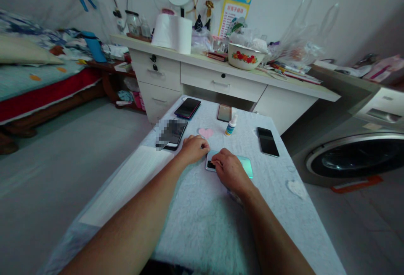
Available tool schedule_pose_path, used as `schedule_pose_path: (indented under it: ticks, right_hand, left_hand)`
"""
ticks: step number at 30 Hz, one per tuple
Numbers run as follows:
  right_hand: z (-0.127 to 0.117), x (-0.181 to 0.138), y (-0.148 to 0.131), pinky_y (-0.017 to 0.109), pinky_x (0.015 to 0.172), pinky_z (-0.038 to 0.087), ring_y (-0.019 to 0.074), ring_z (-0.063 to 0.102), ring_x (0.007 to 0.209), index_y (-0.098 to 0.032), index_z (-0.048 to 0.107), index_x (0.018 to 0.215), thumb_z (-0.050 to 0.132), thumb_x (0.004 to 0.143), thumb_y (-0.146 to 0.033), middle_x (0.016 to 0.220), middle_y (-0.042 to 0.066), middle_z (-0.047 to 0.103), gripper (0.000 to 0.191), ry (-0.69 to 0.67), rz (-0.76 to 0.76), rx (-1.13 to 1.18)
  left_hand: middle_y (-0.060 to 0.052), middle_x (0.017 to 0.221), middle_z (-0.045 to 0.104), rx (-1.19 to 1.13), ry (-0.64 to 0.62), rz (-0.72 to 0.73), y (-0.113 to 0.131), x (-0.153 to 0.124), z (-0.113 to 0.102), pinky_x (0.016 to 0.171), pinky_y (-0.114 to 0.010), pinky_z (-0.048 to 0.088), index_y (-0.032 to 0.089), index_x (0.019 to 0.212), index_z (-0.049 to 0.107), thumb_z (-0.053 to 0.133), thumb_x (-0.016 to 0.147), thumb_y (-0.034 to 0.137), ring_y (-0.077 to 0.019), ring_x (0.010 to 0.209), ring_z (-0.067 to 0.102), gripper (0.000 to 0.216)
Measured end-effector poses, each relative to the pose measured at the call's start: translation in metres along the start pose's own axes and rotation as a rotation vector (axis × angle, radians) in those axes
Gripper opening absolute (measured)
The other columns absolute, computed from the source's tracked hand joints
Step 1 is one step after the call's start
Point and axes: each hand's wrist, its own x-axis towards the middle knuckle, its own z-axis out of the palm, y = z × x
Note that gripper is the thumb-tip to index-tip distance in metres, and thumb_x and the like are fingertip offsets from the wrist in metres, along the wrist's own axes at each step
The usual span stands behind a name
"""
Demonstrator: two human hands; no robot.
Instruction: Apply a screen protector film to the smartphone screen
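A shiny pale green smartphone (pixel 246 165) lies back side up on the cloth-covered table, its dark camera block towards the left end. My left hand (pixel 193 148) rests at the phone's upper left corner, with curled fingertips gripping that edge. Over the phone, my right hand (pixel 229 169) is closed in a pinch beside the camera block; a small tan bit shows at its fingertips, too small to name. The right hand covers the phone's middle. Behind the hands stands a small white spray bottle (pixel 230 126) with a blue and yellow label.
Other phones lie around the table (pixel 195 224): a black phone (pixel 268 142) at right, a dark phone (pixel 188 108) at back left, a partly pixelated phone (pixel 175 134) nearer, and a phone or case (pixel 224 113) behind the bottle. A washing machine (pixel 356 153) stands at right.
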Motion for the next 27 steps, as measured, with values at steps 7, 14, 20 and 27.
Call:
schedule_pose_path:
  ticks: [7,14,20,27]
  right_hand:
    - [0.0061,0.0025,-0.0042,0.021,0.076,0.040,0.0115,0.055,0.081,-0.015,0.069,0.090,0.048,0.092,-0.009,0.088,0.004,0.055,0.022,-0.005,-0.065,0.041]
    - [0.0080,0.0030,-0.0068,0.023,0.077,0.041,0.0123,0.054,0.081,-0.015,0.070,0.087,0.050,0.090,-0.009,0.089,0.004,0.056,0.021,-0.006,-0.116,0.073]
    - [0.0057,0.0010,-0.0095,0.024,0.076,0.041,0.0128,0.054,0.081,-0.015,0.070,0.086,0.052,0.089,-0.010,0.089,0.004,0.056,0.019,-0.031,-0.141,0.074]
    - [0.0092,0.0006,-0.0046,0.024,0.075,0.040,0.0129,0.054,0.080,-0.015,0.069,0.086,0.053,0.085,-0.007,0.088,0.004,0.056,0.018,-0.043,-0.163,0.066]
  left_hand:
    - [-0.003,0.098,0.070,0.007,-0.008,-0.004,0.0034,-0.0019,-0.0032,0.086,-0.036,0.041,0.025,0.079,0.073,0.055,0.077,0.033,-0.0241,0.100,0.058,0.019]
    - [-0.003,0.099,0.070,0.006,-0.002,-0.004,0.0006,-0.0005,0.0001,0.086,-0.037,0.040,0.025,0.079,0.072,0.054,0.077,0.033,-0.0248,0.100,0.057,0.019]
    - [-0.002,0.099,0.070,-0.008,-0.003,-0.004,-0.0003,0.0001,0.0008,0.087,-0.038,0.039,0.025,0.078,0.071,0.054,0.077,0.033,-0.0251,0.101,0.056,0.019]
    - [-0.003,0.099,0.070,-0.006,-0.013,-0.011,0.0023,-0.0010,-0.0025,0.088,-0.038,0.040,0.024,0.079,0.072,0.055,0.078,0.033,-0.0254,0.101,0.056,0.019]
